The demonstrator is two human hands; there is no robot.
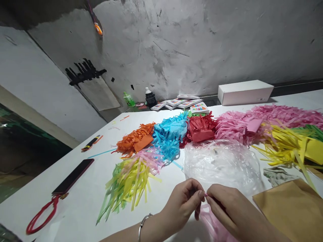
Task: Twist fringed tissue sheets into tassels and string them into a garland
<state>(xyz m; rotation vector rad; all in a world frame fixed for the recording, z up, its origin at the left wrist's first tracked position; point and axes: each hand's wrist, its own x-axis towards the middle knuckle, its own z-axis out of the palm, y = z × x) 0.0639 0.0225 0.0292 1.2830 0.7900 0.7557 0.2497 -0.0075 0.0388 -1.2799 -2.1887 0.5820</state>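
Observation:
My left hand (pixel 185 201), with a silver bangle at the wrist, is closed in a pinch on a small bit of pink paper (pixel 206 194). Opposite it, my right hand (pixel 230 206) pinches the same pink bit, fingertips nearly touching the left ones. Pink paper strips (pixel 214 222) hang below, partly hidden by the right hand. Just beyond the hands lies a crumpled clear plastic bag (pixel 222 164). Left of them rests a tassel bunch (pixel 131 178) in yellow, green and pink.
Orange (pixel 136 139), blue (pixel 170 134), red (pixel 202 129), pink (pixel 239 126) and yellow (pixel 285 143) fringed bundles line the table. A phone (pixel 73 176) and cutter (pixel 91 143) lie left, brown paper (pixel 292 208) right, a white box (pixel 244 93) and packets (pixel 186 102) behind.

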